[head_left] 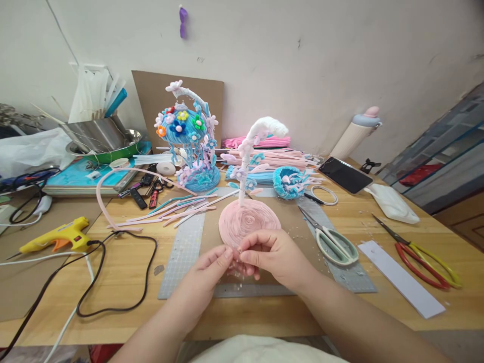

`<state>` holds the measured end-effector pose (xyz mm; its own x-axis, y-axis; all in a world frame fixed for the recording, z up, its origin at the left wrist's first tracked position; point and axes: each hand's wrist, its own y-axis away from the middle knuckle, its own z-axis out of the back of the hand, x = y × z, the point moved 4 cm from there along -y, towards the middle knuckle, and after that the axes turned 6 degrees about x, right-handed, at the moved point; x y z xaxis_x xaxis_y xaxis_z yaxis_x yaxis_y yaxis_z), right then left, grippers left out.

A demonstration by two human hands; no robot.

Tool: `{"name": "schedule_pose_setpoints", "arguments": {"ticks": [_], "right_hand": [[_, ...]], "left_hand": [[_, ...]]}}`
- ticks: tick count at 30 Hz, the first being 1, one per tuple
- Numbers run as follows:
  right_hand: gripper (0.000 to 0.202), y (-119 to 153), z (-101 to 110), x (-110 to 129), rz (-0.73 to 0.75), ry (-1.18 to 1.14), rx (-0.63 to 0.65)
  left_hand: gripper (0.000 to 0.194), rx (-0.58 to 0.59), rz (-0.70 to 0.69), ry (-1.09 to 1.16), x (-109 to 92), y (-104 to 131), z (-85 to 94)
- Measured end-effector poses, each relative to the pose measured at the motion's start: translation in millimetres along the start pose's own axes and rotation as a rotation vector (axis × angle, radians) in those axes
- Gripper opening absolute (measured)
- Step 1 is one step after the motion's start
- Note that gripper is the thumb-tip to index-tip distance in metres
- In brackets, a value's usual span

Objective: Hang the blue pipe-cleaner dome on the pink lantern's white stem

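Observation:
My left hand (214, 264) and my right hand (274, 256) meet over the front of the mat, thumbs and fingertips pinched together. Whatever sits between them is too small to make out; pale shiny specks show just below the fingers. Right behind the hands lies a coiled pink round base (249, 219). A curved white-wrapped stem (245, 171) rises from it, bending right at the top, with small pink and blue pipe-cleaner flowers along it. Behind and to the right rests a blue fuzzy cup shape (289, 182) with pale strands inside.
Green-handled scissors (336, 244), red-and-yellow pliers (419, 259) and a white strip (401, 277) lie right. A yellow glue gun (60, 237) with looping cables is left. Pipe cleaners (177, 209) lie behind the hands, near a decorated flower lamp (198, 176). A phone (345, 175) lies at back right.

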<state>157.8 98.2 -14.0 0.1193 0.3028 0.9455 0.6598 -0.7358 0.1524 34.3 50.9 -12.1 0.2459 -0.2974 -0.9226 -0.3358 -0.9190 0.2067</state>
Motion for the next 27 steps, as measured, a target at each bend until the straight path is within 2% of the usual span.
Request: {"name": "schedule_pose_setpoints", "arguments": {"ticks": [3,5,13,15,21,24,27], "right_hand": [[0.027,0.4,5.6,5.1,0.008,0.074,-0.086],[0.029,0.5,8.0,8.8,0.024,0.087,-0.133],[0.03,1.7,14.1,13.3,0.072,0.079,-0.211],[0.029,2.2,15.0,14.1,0.077,0.072,-0.226],[0.027,3.3,17.8,15.2,0.145,0.046,-0.294],[0.025,3.3,20.7,12.9,0.185,0.02,-0.336],[0.024,2.9,22.2,10.5,0.205,0.011,-0.351]], "left_hand": [[0.03,0.074,0.054,-0.101,-0.4,2.7,-0.7],[0.03,0.074,0.091,-0.13,0.5,5.1,1.5],[0.024,0.061,0.198,0.249,9.3,7.1,4.9],[0.022,0.015,0.189,0.269,9.6,7.4,7.8],[0.023,-0.28,0.052,0.315,9.8,6.5,19.9],[0.025,-0.34,-0.014,0.381,10.6,5.3,20.4],[0.024,-0.341,-0.049,0.414,10.2,4.6,17.8]]}}
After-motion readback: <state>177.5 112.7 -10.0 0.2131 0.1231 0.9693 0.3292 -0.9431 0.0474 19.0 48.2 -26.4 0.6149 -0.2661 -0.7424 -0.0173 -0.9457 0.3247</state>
